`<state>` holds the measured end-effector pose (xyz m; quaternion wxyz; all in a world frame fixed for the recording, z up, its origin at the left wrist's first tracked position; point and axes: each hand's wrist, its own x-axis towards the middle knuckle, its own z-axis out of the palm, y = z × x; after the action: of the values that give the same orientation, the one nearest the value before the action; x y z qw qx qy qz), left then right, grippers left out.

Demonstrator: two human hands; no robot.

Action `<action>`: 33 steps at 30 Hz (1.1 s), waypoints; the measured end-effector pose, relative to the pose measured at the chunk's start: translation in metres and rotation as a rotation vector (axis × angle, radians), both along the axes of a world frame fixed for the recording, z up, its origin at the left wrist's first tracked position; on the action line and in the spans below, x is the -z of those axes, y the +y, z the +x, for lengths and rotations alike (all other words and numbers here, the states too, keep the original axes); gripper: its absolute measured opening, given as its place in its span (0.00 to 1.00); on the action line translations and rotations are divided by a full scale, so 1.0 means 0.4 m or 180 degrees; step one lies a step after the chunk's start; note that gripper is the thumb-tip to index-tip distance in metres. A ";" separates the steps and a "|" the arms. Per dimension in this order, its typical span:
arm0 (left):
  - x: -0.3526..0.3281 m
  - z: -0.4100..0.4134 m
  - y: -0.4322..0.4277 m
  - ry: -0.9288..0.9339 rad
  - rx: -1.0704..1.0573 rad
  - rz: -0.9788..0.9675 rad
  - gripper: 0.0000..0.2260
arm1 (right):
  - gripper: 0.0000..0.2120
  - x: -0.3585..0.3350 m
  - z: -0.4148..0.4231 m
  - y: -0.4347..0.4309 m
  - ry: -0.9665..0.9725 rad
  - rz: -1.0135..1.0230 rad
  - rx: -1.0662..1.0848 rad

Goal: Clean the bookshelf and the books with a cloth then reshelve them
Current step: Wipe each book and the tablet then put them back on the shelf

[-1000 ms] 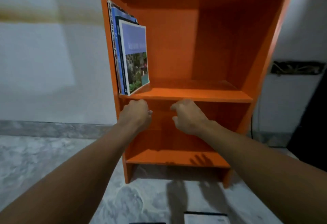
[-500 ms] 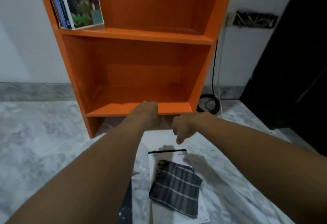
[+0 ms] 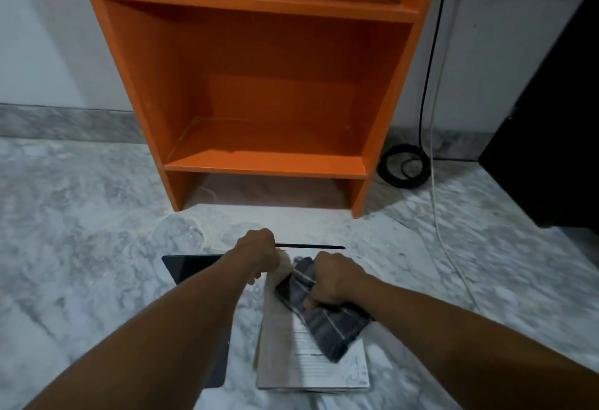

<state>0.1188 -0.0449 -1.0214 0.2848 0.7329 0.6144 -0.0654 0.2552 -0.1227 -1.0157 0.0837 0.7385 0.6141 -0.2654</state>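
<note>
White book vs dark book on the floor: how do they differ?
The white book is pale with printed lines; the dark book is plain black. The white book carries the striped cloth, gripped by the right hand; the dark book shows nothing on it and is half hidden by the left forearm. Both lie flat on the floor.

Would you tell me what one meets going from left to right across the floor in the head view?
dark book → left hand → right hand gripping the striped cloth → coiled black cable → black furniture. The white book under the hands is left out, as it overlaps them.
</note>
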 end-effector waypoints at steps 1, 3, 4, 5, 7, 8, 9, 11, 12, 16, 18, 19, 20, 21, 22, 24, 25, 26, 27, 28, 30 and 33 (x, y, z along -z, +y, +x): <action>0.004 0.001 -0.003 -0.0065 -0.0108 -0.0064 0.07 | 0.26 0.004 0.015 0.004 0.0005 0.0145 0.0169; 0.018 0.006 -0.011 -0.0189 -0.0224 -0.0246 0.10 | 0.24 0.013 0.050 0.006 0.0072 0.0215 0.0431; 0.025 0.008 -0.017 -0.0235 -0.0249 -0.0336 0.10 | 0.24 0.017 0.064 0.004 0.0159 0.0151 0.0532; 0.032 0.010 -0.022 -0.0243 -0.0250 -0.0365 0.11 | 0.23 0.020 0.075 0.001 0.0258 0.0090 0.0630; 0.044 0.012 -0.021 -0.0232 -0.0259 -0.0293 0.14 | 0.22 0.034 0.086 -0.011 0.0385 0.0116 0.0843; 0.046 0.012 -0.017 -0.0239 -0.0297 -0.0278 0.15 | 0.22 0.042 0.086 -0.017 0.0433 0.0171 0.0960; 0.046 0.010 -0.013 -0.0262 -0.0346 -0.0317 0.15 | 0.21 0.046 0.082 -0.020 0.0470 0.0230 0.1075; 0.052 0.005 -0.009 -0.0422 -0.0459 -0.0490 0.13 | 0.21 0.055 0.076 -0.022 0.0499 0.0308 0.1260; 0.058 0.002 -0.008 -0.0577 -0.0508 -0.0563 0.13 | 0.21 0.056 0.074 -0.022 0.0482 0.0340 0.1334; 0.074 -0.012 -0.006 -0.0916 -0.0535 -0.0645 0.13 | 0.17 0.057 0.072 -0.026 0.0401 0.0396 0.1515; 0.078 -0.019 -0.002 -0.1075 -0.0655 -0.0865 0.15 | 0.19 0.056 0.078 -0.026 0.0480 0.0339 0.1541; 0.077 -0.022 -0.001 -0.1118 -0.0736 -0.0943 0.20 | 0.19 0.054 0.082 -0.026 0.0531 0.0313 0.1553; 0.075 -0.023 0.000 -0.1183 -0.0802 -0.1021 0.26 | 0.20 0.053 0.087 -0.026 0.0596 0.0304 0.1587; 0.071 -0.022 0.002 -0.1303 -0.0880 -0.1120 0.30 | 0.21 0.052 0.091 -0.027 0.0676 0.0297 0.1642; 0.065 -0.021 0.004 -0.1494 -0.0941 -0.1231 0.31 | 0.22 0.052 0.097 -0.029 0.0766 0.0296 0.1708; 0.047 -0.011 -0.001 -0.1794 -0.0854 -0.1296 0.26 | 0.23 0.050 0.111 -0.039 0.0960 0.0277 0.1886; 0.043 -0.004 -0.005 -0.1888 -0.0766 -0.1245 0.23 | 0.24 0.052 0.122 -0.043 0.1070 0.0276 0.1976; 0.039 0.005 -0.013 -0.2016 -0.0696 -0.1180 0.21 | 0.24 0.055 0.133 -0.047 0.1156 0.0272 0.2073; 0.043 0.013 -0.018 -0.2166 -0.0696 -0.1149 0.21 | 0.25 0.056 0.142 -0.052 0.1222 0.0267 0.2151; 0.046 0.021 -0.022 -0.2285 -0.0716 -0.1109 0.22 | 0.26 0.059 0.149 -0.057 0.1269 0.0263 0.2209; 0.051 0.035 -0.030 -0.2072 -0.0699 -0.0830 0.28 | 0.25 0.067 0.156 -0.065 0.1342 0.0276 0.2286; 0.045 0.042 -0.048 -0.1164 -0.0680 -0.0139 0.38 | 0.22 0.077 0.156 -0.070 0.1337 0.0328 0.2358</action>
<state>0.1355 -0.0640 -1.0394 0.4126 0.6570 0.6251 0.0859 0.3175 -0.1508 -1.0467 -0.1811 0.8423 0.3236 -0.3911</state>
